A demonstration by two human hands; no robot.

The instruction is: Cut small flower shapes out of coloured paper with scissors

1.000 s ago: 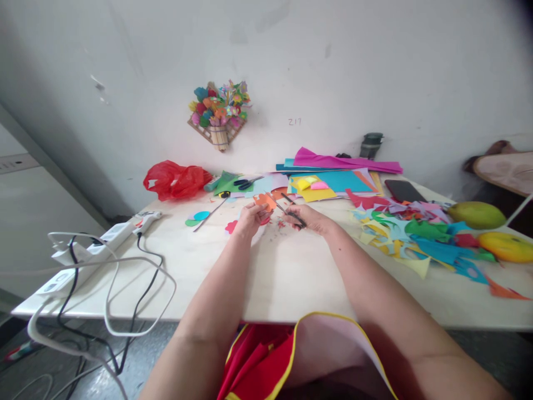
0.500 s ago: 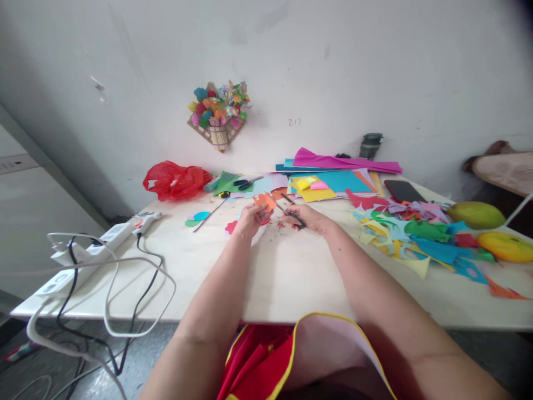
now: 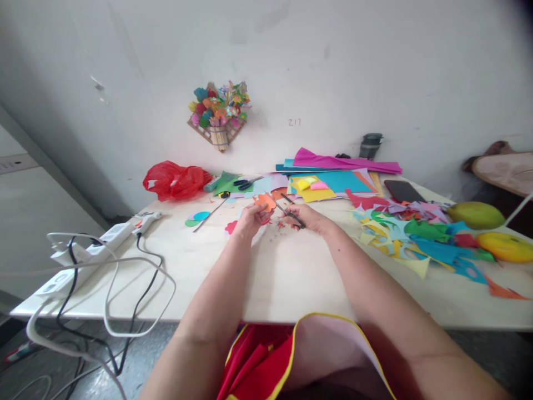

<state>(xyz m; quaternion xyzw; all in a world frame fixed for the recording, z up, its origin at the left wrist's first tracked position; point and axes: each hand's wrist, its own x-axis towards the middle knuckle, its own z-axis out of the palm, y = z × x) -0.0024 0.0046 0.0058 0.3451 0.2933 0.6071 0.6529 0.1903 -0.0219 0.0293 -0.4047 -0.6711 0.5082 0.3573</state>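
Note:
Over the middle of the table, my left hand (image 3: 251, 218) pinches an orange paper cutout (image 3: 265, 201) with a scalloped edge. My right hand (image 3: 308, 218) grips dark-handled scissors (image 3: 296, 220), their blades parted and pointing up and left beside the orange paper. Whether the blades touch the paper I cannot tell. A red paper flower (image 3: 230, 227) lies just left of my left hand. Below the hands, tiny paper snippets (image 3: 278, 235) are scattered on the table. More red paper shows partly behind my left fingers.
Power strips (image 3: 89, 253) and loose cables stand along the left edge. Paper scraps (image 3: 400, 228), a phone (image 3: 403, 191) and two mango-like fruits (image 3: 476, 215) lie at right. Behind are coloured paper sheets (image 3: 341, 180), another pair of scissors (image 3: 245, 183) and a red plastic bag (image 3: 177, 180).
The orange paper has turned very slightly in my left hand, and the scissor blades have shifted a little. Everything else looks the same.

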